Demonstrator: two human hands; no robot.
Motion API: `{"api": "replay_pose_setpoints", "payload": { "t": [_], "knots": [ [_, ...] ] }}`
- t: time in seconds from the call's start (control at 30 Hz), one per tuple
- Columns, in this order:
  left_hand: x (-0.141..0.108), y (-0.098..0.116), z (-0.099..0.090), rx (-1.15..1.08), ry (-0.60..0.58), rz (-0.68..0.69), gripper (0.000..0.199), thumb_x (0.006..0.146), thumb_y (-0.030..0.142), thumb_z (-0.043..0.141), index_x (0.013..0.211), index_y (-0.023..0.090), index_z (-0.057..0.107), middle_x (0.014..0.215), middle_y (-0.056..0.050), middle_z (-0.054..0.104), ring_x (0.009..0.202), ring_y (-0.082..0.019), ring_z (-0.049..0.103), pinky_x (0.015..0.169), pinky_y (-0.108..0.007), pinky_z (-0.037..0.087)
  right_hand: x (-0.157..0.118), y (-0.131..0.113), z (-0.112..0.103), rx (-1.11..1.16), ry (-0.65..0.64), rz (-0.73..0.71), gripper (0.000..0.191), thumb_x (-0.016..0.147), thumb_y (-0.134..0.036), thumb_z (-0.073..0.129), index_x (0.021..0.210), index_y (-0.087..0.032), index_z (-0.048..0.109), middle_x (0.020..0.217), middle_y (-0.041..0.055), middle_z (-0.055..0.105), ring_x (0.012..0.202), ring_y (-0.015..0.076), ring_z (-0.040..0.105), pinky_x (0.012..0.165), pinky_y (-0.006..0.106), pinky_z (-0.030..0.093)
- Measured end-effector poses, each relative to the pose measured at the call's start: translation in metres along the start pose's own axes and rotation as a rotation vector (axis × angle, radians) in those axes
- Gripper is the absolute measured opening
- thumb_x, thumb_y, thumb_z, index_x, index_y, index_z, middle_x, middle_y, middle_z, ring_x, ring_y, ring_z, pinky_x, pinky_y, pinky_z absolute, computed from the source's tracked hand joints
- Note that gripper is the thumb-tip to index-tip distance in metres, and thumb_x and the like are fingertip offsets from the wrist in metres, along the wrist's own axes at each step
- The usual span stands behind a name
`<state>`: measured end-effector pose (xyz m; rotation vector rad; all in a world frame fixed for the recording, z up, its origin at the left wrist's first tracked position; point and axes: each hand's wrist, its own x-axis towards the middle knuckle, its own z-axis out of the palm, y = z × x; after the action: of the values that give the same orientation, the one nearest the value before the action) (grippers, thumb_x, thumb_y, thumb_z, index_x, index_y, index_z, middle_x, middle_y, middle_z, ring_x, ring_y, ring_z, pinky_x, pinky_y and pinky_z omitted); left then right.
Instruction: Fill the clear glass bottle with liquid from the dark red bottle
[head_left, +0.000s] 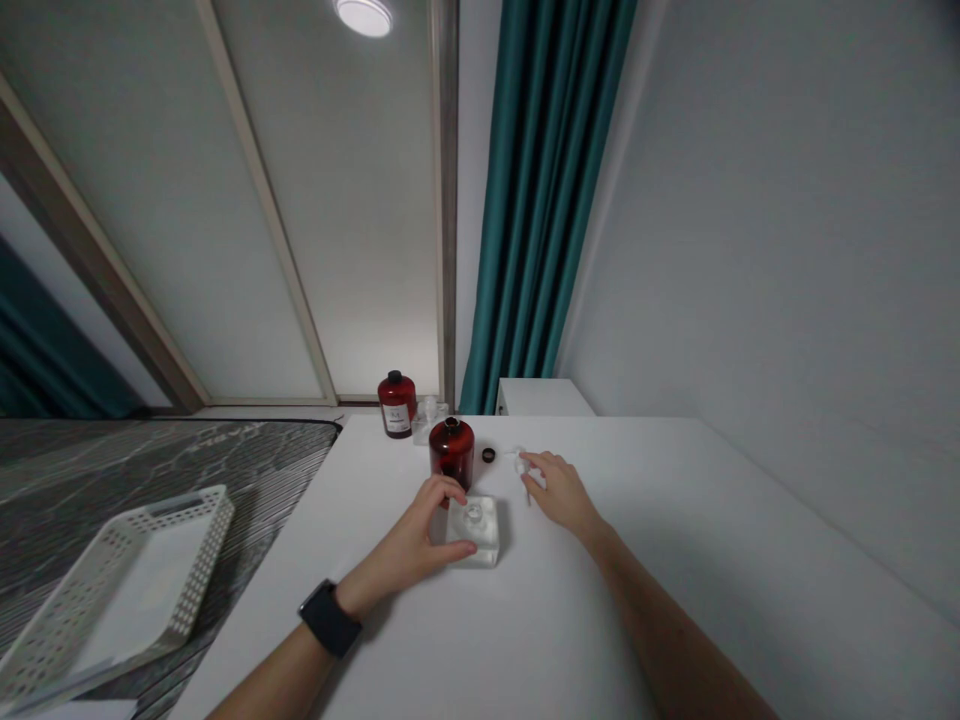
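My left hand (421, 535) is curved around a clear square bottle (481, 540), thumb on the near side and fingers on the far side. The bottle stands upright on the white table (570, 620), its neck open at the top. To the right, my right hand (566, 490) pinches a small clear-white pump top (520, 462) at the tabletop; the fingers partly hide it. Just behind the clear bottle stands an uncapped dark red bottle (451, 458). A small black cap (488, 455) lies beside it.
At the table's far left corner are a capped red bottle (397, 395) with a white label and another clear bottle (427, 424). A white perforated basket (199, 570) is at the left, below the table. Beyond the far edge stand a white cabinet (546, 397) and a teal curtain (551, 200).
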<state>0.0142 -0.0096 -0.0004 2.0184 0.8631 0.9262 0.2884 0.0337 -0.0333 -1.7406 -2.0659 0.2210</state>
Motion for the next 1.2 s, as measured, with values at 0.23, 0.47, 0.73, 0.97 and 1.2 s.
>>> {"api": "replay_pose_setpoints", "payload": {
  "t": [0.23, 0.47, 0.73, 0.97, 1.2],
  "knots": [
    [-0.001, -0.001, 0.000, -0.001, -0.003, -0.004, 0.034, 0.079, 0.028, 0.075, 0.104, 0.023, 0.053, 0.117, -0.007, 0.055, 0.115, -0.027, 0.052, 0.102, -0.042, 0.042, 0.000, 0.003, 0.003, -0.014, -0.010, 0.001, 0.035, 0.093, -0.027, 0.055, 0.127, -0.024, 0.064, 0.115, 0.0066, 0.070, 0.108, 0.0229, 0.060, 0.091, 0.032, 0.041],
    [-0.001, 0.000, 0.000, -0.013, -0.009, -0.003, 0.034, 0.079, 0.027, 0.075, 0.105, 0.023, 0.052, 0.118, -0.007, 0.053, 0.115, -0.026, 0.052, 0.101, -0.041, 0.042, 0.002, 0.002, 0.004, -0.012, -0.008, 0.009, 0.037, 0.094, -0.028, 0.054, 0.130, -0.024, 0.062, 0.116, 0.0064, 0.070, 0.106, 0.0241, 0.060, 0.090, 0.033, 0.040],
    [-0.001, -0.003, 0.001, -0.011, 0.001, 0.003, 0.035, 0.078, 0.024, 0.075, 0.105, 0.023, 0.053, 0.117, -0.007, 0.054, 0.114, -0.027, 0.052, 0.101, -0.041, 0.041, 0.008, 0.001, 0.007, -0.007, 0.025, 0.054, 0.038, 0.095, -0.027, 0.052, 0.132, -0.025, 0.061, 0.111, 0.0053, 0.070, 0.097, 0.0214, 0.062, 0.086, 0.032, 0.039],
    [0.000, 0.001, 0.000, -0.002, -0.003, -0.007, 0.034, 0.078, 0.026, 0.075, 0.104, 0.023, 0.053, 0.117, -0.007, 0.054, 0.114, -0.027, 0.052, 0.101, -0.041, 0.042, 0.013, -0.001, 0.010, 0.003, 0.054, 0.061, 0.038, 0.095, -0.026, 0.052, 0.131, -0.023, 0.062, 0.105, 0.0072, 0.069, 0.103, 0.0252, 0.061, 0.085, 0.033, 0.037],
    [0.000, 0.001, 0.001, -0.015, 0.004, -0.010, 0.034, 0.077, 0.027, 0.075, 0.104, 0.023, 0.053, 0.116, -0.007, 0.054, 0.112, -0.027, 0.053, 0.100, -0.041, 0.041, 0.013, 0.002, 0.011, 0.087, 0.115, 0.047, 0.040, 0.094, -0.023, 0.050, 0.132, -0.021, 0.060, 0.101, 0.0073, 0.069, 0.095, 0.0248, 0.061, 0.085, 0.036, 0.040]
  ]
}}
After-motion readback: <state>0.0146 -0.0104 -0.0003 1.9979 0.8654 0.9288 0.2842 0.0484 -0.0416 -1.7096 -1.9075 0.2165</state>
